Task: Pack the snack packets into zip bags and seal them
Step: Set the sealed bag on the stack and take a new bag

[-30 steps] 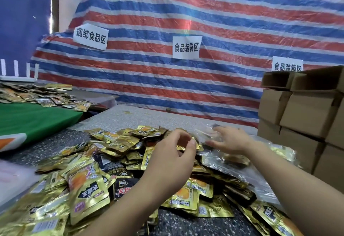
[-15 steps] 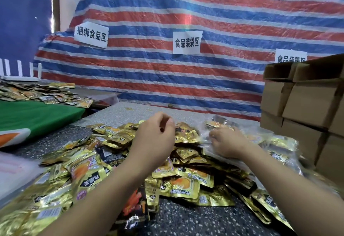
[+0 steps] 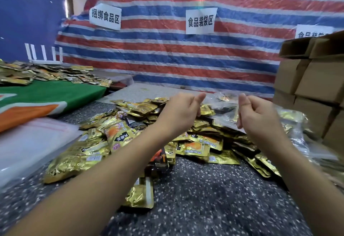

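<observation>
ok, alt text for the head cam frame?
Two bare hands, left hand and right hand, fingers curled and thumbs up, raised over a pile of gold snack packets on a speckled table. Cardboard boxes stand right; a striped tarp hangs behind.

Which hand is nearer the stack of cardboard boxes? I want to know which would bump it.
Right. The right hand is raised just left of the cardboard boxes; the left hand is farther left, over the snack packets.

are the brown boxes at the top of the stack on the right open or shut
Open: the top cardboard boxes show raised flaps and a dark inside. The boxes below look closed.
</observation>
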Demonstrator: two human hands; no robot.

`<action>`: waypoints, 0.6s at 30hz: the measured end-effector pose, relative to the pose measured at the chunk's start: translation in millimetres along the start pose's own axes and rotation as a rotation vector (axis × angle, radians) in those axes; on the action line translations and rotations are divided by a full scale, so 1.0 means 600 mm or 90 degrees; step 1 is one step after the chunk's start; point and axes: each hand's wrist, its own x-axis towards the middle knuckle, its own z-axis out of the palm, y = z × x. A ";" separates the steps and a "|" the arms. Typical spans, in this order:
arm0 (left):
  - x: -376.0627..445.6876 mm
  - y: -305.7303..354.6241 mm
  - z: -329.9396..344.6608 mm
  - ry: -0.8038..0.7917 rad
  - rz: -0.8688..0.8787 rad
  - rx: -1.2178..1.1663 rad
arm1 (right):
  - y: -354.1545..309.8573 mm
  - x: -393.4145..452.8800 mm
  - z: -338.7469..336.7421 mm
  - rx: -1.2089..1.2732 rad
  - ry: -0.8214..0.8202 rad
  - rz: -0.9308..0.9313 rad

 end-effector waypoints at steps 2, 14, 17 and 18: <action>-0.013 0.011 -0.009 -0.035 0.003 0.016 | -0.012 -0.012 -0.003 0.030 -0.004 0.016; -0.110 -0.048 -0.047 0.018 -0.067 0.101 | -0.044 -0.139 0.049 0.174 -0.046 0.153; -0.135 -0.064 -0.034 0.046 -0.106 0.081 | -0.034 -0.166 0.072 0.153 -0.061 0.137; -0.143 -0.070 -0.029 0.052 -0.123 0.075 | -0.028 -0.171 0.077 0.145 -0.068 0.132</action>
